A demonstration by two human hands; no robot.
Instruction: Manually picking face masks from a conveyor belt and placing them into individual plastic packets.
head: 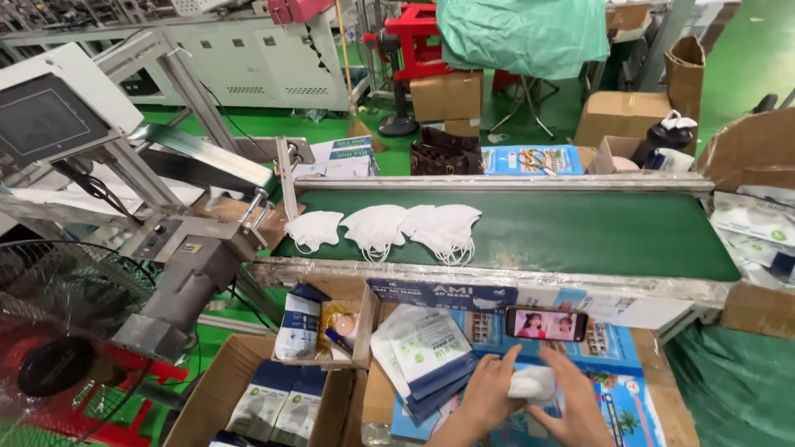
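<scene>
Both hands low in view, over a stack of flat blue printed cartons. Left hand (487,396) curled partly closed round the left side of a white mask (531,384), fingers reaching up past its top edge. Right hand (570,404) grips the same mask from the right, fingers bent over it; the mask sits bunched between the two palms, just below a phone (546,323). Phone lies on its side, screen lit, propped against the near rail of the conveyor (580,236). Conveyor belt dark green, running left to right across the middle; three more white masks (389,225) rest on its left end, overlapping slightly, ear loops hanging toward the near edge. Left of the hands, a fan of sealed pouches (422,352), white and blue, leaning on the cartons. Further left, a small open box (362,331) holding loose items, and below it a larger cardboard box (217,389) with more pouches stacked flat. Wire-guard fan (58,331) at far left, beside the metal feed machine (178,273) that meets the belt. Beyond the belt: brown cardboard boxes, a green tarp, green floor.
</scene>
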